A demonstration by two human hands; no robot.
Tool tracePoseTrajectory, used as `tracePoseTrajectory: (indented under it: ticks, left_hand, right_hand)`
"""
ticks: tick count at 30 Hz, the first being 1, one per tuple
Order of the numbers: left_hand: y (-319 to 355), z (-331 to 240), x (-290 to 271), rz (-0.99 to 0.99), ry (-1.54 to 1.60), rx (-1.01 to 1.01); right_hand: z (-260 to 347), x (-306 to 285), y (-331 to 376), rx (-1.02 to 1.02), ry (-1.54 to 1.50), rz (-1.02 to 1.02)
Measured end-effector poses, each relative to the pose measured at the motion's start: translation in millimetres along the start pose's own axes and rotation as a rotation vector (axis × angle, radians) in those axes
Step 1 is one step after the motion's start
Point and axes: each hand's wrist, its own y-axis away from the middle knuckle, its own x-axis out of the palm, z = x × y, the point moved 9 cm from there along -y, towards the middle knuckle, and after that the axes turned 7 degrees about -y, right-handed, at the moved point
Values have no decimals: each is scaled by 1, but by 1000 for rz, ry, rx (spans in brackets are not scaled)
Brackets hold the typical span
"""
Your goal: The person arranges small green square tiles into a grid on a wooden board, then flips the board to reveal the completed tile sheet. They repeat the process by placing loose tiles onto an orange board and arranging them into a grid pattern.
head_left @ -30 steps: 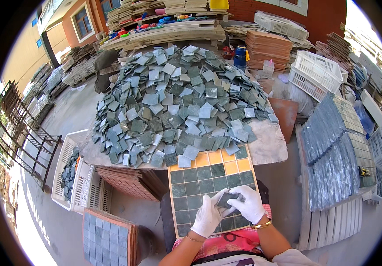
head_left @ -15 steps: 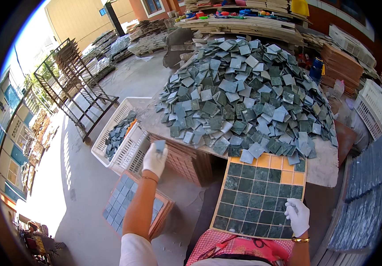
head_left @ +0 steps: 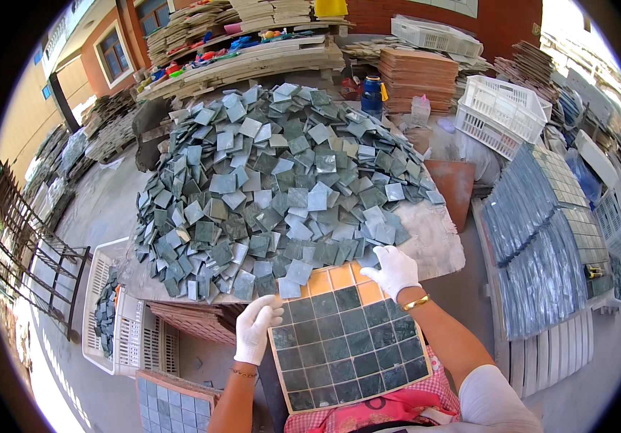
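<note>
A square board (head_left: 272, 361) with an orange base and a pale grid leans across my lap, most of its cells filled with dark green stone tiles (head_left: 336, 346). Several orange cells (head_left: 370, 291) show near its far edge. My left hand (head_left: 258, 328), in a white glove, is beside the board's far left corner, its fingers curled together with no tile visible in them. Over the far right part of the board, my gloved right hand (head_left: 395, 272) reaches to the near edge of a large heap of loose green-grey tiles (head_left: 274, 180), thumb and fingers apart.
The heap lies on a worn table (head_left: 437, 245). White plastic crates stand at left (head_left: 130, 335) and at far right (head_left: 501, 112). A tiled board (head_left: 173, 408) tops a stack at lower left. Stacked tile sheets (head_left: 534, 238) stand at right; a blue flask (head_left: 372, 97) is behind the heap.
The view has swung right. My left hand has moved from beside the crate to the board, and the tile it held is no longer visible. My right hand has moved to the board's far edge.
</note>
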Motion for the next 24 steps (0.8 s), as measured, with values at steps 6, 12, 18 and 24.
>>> tracePoseTrajectory:
  ticks: [6,12,18,24]
  left_hand:
    - [-11,9,122,179,-424,288]
    - [-30,43,104,-80,-398,165]
    - [-19,30,115,-147,-548,317]
    - [2,-5,145,-197,-828,680]
  right_hand:
    - [-9,20,-8,-97,13,19]
    - [-15,-5,2,-309,-463,85]
    - [-11,25,9,-347,-469,262]
    - [-6,34,24,-385,-274,372]
